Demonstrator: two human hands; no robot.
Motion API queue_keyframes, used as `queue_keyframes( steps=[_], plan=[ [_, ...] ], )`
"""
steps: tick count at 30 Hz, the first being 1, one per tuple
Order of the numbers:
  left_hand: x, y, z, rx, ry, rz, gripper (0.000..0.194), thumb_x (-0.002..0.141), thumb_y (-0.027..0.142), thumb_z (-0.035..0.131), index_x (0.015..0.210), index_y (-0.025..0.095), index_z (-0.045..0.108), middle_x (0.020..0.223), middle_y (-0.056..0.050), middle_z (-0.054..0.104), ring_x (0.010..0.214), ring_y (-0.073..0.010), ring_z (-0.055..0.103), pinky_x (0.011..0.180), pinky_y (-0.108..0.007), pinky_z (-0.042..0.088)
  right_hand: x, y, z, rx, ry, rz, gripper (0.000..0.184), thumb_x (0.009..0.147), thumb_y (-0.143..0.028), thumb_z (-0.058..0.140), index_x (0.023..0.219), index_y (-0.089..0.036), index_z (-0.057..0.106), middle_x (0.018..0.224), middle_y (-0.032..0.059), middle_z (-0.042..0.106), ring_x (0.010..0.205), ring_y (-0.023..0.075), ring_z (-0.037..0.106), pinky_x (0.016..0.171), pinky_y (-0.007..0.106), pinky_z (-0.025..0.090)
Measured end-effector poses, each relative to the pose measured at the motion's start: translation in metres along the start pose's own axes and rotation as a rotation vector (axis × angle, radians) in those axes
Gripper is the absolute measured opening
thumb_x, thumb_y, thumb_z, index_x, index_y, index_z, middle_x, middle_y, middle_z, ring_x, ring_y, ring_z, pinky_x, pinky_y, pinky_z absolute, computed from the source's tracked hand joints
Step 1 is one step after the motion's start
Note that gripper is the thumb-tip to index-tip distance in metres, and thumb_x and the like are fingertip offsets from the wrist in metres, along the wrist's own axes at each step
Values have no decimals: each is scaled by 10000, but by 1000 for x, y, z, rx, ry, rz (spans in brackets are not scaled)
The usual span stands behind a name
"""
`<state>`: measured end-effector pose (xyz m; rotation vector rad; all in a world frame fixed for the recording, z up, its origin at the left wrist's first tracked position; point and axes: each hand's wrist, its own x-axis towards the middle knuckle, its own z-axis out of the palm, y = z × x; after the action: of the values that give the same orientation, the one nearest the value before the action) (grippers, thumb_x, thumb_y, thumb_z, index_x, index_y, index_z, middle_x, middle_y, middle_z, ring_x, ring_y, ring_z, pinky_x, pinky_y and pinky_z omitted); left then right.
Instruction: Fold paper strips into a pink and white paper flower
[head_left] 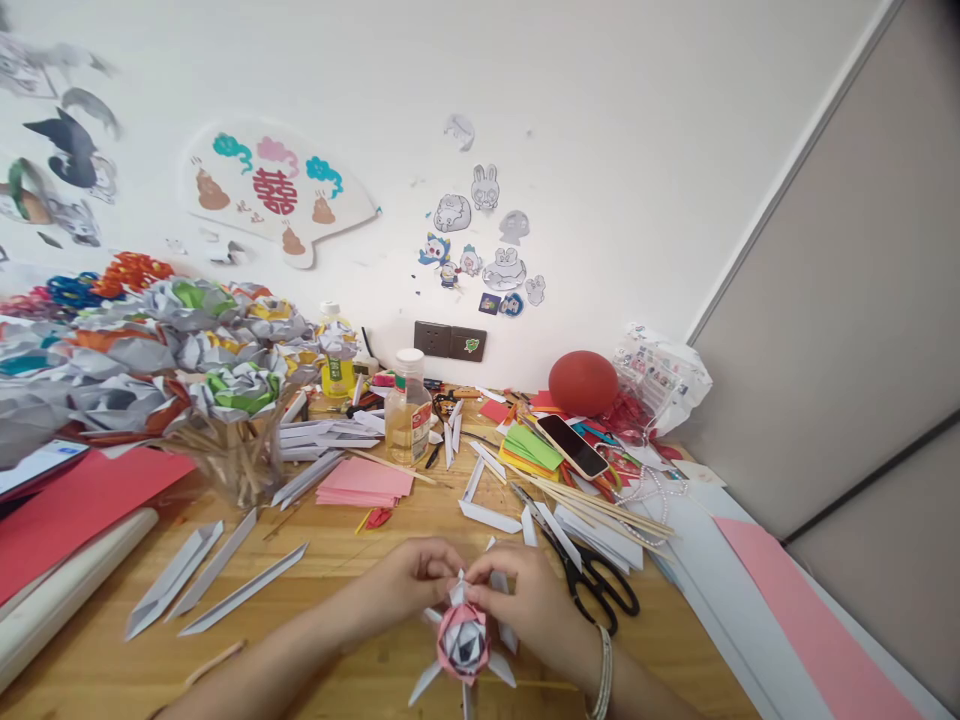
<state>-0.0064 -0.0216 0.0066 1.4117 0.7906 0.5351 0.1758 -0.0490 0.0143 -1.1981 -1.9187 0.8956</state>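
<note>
Low in the view, both hands meet over a folded paper flower (463, 640) with a pink outer ring, a grey patterned centre and white pointed petals sticking out. My left hand (409, 580) pinches the flower's top from the left, fingers closed. My right hand (525, 595), a bracelet on its wrist, pinches the same top edge from the right. The flower hangs just above the wooden table (360, 560).
Black scissors (592, 580) lie right of my right hand. Folded white paper strips (202, 575) lie at left, thin wooden sticks (600, 505) and a phone (571, 445) at right. A pink paper stack (365, 482), a jar (409, 410), a red ball (583, 383) and paper flower bouquets (172, 350) stand behind.
</note>
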Motion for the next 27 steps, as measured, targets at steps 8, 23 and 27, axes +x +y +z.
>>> queue_keyframes(
  steps=[8, 23, 27],
  plan=[
    [-3, -7, 8, 59, 52, 12, 497, 652, 650, 607, 698, 198, 404, 525, 114, 395, 474, -70, 342, 463, -181, 249, 1, 5, 1, 34, -21, -237, 86, 778, -248, 664, 724, -219, 725, 693, 14, 681, 704, 159, 593, 696, 270, 426],
    [-6, -5, 18, 432, 225, 62, 134, 810, 305, 426, 717, 215, 390, 646, 48, 446, 625, -135, 413, 556, -215, 353, 3, 8, -4, -55, -115, -375, 325, 884, -438, 498, 851, -208, 726, 763, 51, 673, 759, 168, 583, 708, 272, 441],
    [-4, -11, 17, 442, 232, 67, 126, 797, 292, 421, 705, 213, 385, 667, 40, 451, 654, -143, 424, 607, -231, 374, 3, 4, -5, -153, -148, -569, 418, 954, -394, 348, 877, -202, 710, 735, 64, 662, 726, 172, 535, 697, 291, 419]
  ],
)
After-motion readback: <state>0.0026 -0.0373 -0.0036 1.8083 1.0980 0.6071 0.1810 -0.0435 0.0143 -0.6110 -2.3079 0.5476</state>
